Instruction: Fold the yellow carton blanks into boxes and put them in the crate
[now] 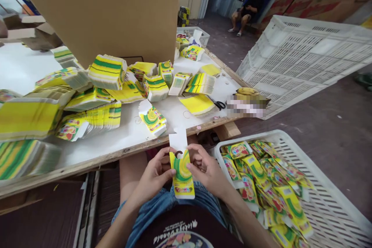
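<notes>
Over my lap I hold a small yellow and green printed carton (183, 178), its white flap standing up at the top. My left hand (159, 168) pinches its left edge, thumb on the front. On the opposite edge my right hand (205, 166) grips it, with thumb in front and fingers curled behind. Just beyond, on the table's edge, lies another carton (152, 118) with its flap raised. To the right of my hands, a white plastic crate (283, 139) holds many folded cartons (267, 178).
Stacks of flat cartons (107, 70) cover much of the white table (130, 128). Black-handled scissors (219, 104) and bananas (247, 91) lie near its right corner. A large cardboard sheet (124, 11) stands behind. White crates (302, 54) are stacked at right; a person (251, 7) sits farther back.
</notes>
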{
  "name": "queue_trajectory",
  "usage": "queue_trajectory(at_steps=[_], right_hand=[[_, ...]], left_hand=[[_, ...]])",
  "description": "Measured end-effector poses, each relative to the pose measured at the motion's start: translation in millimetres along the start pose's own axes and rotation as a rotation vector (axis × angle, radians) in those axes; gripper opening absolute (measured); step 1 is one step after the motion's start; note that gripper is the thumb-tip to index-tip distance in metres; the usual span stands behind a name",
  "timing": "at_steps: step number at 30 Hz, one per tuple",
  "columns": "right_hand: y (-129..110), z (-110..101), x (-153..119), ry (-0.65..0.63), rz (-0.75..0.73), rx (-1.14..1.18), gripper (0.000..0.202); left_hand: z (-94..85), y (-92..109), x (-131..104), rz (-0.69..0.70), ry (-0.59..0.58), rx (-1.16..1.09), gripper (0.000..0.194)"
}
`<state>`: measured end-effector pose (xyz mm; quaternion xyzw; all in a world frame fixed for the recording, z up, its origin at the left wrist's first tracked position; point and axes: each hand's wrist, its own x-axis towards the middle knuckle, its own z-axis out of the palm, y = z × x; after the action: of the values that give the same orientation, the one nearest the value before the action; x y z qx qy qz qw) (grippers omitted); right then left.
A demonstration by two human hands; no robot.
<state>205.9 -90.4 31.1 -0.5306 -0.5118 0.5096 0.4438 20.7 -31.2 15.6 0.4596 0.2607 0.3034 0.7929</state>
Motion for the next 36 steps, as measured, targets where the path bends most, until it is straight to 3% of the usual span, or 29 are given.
queue_trajectory(at_steps=[3, 8, 10, 13, 17, 20, 24, 28, 32, 36], right_hand=[[-3, -3, 1, -0.004, -0.003, -0.115, 0.012], [0, -2, 3, 0.061, -0.089, -0.202, 0.018], [4, -1, 3, 0.170, -0.075, -0.097, 0.012], [9, -4, 3, 0.330, -0.026, 0.002, 0.026], [8, -12, 3, 0.096, 0.100, 0.020, 0.032], [7, -13, 4, 0.036, 0.130, -0.036, 0.041], [6, -6, 5, 0.118, 0.080, -0.212, 0.033], [4, 1, 5, 0.182, 0.037, -0.319, 0.033], [4, -2, 4, 0.196, 0.011, -0.283, 0.032], [8, -6, 2, 0.289, -0.012, -0.230, 0.031]], left_hand=[[0.5, -1, -1, -0.031, -0.012, 0.013, 0.043], [-0.4, -3, -3, -0.177, -0.057, -0.043, 0.084], [0.4, -6, -2, -0.185, -0.055, -0.019, 0.076], [2.7, -10, 2, -0.082, 0.029, 0.130, 0.052], [4.1, -14, 3, 0.026, 0.154, 0.387, 0.041], [4.8, -15, 2, 0.027, 0.129, 0.456, 0.044], [8.9, -14, 1, 0.020, 0.056, 0.347, 0.049], [12.8, -9, 4, -0.018, 0.067, 0.186, 0.050], [12.1, -5, 6, -0.037, 0.087, 0.093, 0.049], [11.5, -9, 11, -0.049, 0.072, 0.049, 0.050]])
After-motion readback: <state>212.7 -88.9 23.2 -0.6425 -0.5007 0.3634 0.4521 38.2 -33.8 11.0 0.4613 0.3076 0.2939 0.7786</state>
